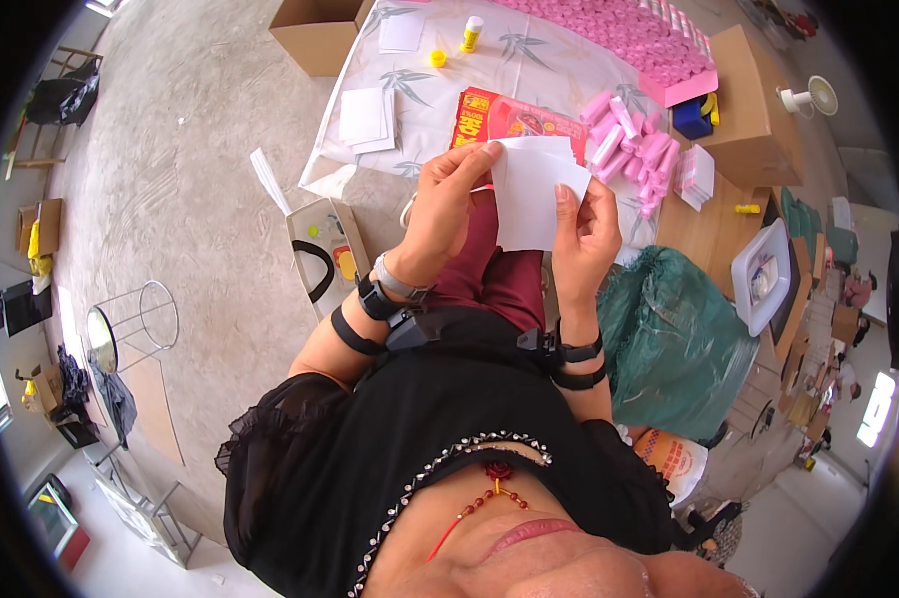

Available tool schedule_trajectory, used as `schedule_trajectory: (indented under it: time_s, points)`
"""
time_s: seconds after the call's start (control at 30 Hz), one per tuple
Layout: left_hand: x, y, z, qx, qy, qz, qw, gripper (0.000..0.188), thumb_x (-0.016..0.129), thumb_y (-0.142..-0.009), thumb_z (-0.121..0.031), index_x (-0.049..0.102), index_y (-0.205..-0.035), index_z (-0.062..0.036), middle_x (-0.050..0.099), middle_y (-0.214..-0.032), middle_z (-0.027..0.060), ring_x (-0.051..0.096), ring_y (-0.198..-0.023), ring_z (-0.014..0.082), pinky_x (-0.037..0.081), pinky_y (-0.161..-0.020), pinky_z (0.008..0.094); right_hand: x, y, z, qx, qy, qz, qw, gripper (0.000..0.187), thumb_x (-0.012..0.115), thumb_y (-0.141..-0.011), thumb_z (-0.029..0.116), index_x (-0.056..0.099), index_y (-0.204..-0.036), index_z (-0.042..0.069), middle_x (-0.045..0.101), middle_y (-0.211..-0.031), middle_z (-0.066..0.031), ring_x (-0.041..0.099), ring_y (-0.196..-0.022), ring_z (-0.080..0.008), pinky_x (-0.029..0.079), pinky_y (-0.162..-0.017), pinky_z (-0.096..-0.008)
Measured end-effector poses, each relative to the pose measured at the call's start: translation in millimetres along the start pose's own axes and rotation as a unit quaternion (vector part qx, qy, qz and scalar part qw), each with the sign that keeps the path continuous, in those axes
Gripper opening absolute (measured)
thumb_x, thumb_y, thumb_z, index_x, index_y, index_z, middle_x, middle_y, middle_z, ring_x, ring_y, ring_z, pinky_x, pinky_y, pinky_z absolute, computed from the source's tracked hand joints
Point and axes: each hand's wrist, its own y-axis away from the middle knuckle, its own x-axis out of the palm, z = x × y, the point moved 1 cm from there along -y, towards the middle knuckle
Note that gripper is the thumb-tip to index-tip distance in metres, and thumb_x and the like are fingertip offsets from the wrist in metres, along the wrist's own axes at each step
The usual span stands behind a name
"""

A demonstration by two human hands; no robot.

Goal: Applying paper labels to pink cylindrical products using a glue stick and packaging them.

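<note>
In the head view, the left hand (447,197) is closed, thumb and fingers pinching the upper left corner of the thin white paper sheets (531,207). The right hand (585,221) is clamped on their right edge, thumb in front. The sheets overlap, slightly fanned, in front of the near edge of the tabletop (569,75) with its white leaf-patterned cover. Beyond them lies a flat red-and-yellow printed packet (481,112), with a heap of pink cylindrical tubes (634,149) just to its right and a stack of white rectangular cards (363,117) to its left
</note>
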Motion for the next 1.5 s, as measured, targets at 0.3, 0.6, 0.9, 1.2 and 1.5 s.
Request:
schedule_trajectory:
  time_s: [0.3,0.6,0.9,1.2,1.5]
  points:
    - [-2,-3,-4,-0.087,0.082,0.011,0.993,0.021,0.066,-0.1,-0.02,0.073,-0.108,-0.0025,0.074,-0.101,0.0051,0.069,-0.094,0.016,0.057,-0.085,0.0357,-5,0,-9,0.04,-0.057,0.018,0.997,0.031,0.071,-0.102,0.012,0.056,-0.126,-0.003,0.072,-0.109,-0.0126,0.069,-0.1,-0.0134,0.055,-0.084,-0.0271]
    - [-7,-5,2,-0.058,0.055,0.019,0.997,0.02,0.067,-0.103,-0.021,0.072,-0.111,-0.0036,0.074,-0.107,0.0039,0.07,-0.096,0.0144,0.056,-0.088,0.0341,-4,-3,-9,0.032,-0.076,0.027,0.996,0.03,0.07,-0.102,0.009,0.057,-0.126,-0.002,0.072,-0.109,-0.0128,0.068,-0.1,-0.013,0.055,-0.083,-0.0261]
    - [-6,-6,11,0.031,-0.032,0.015,0.999,0.024,0.065,-0.106,-0.023,0.075,-0.113,-0.0023,0.074,-0.102,0.0015,0.068,-0.093,0.0086,0.055,-0.082,0.0282,-3,-2,-8,0.031,-0.041,0.023,0.998,0.028,0.07,-0.102,0.009,0.058,-0.125,-0.002,0.073,-0.104,-0.0106,0.069,-0.092,-0.0113,0.056,-0.077,-0.026]
    - [-7,-4,7,0.01,-0.014,0.002,1.0,0.023,0.066,-0.105,-0.02,0.075,-0.114,-0.0014,0.075,-0.101,0.0015,0.067,-0.09,0.006,0.055,-0.079,0.0238,1,-2,-7,0.028,-0.036,0.01,0.999,0.025,0.07,-0.101,0.007,0.06,-0.123,-0.002,0.073,-0.101,-0.0107,0.071,-0.092,-0.0127,0.057,-0.079,-0.0276]
    - [-5,-3,13,0.017,0.022,0.037,0.999,0.023,0.065,-0.106,-0.018,0.074,-0.117,-0.0003,0.075,-0.104,0.0034,0.069,-0.093,0.0089,0.056,-0.083,0.0261,2,-1,-7,0.062,-0.061,0.005,0.996,0.03,0.07,-0.102,0.009,0.056,-0.126,-0.003,0.071,-0.112,-0.0131,0.07,-0.099,-0.0144,0.057,-0.083,-0.0275]
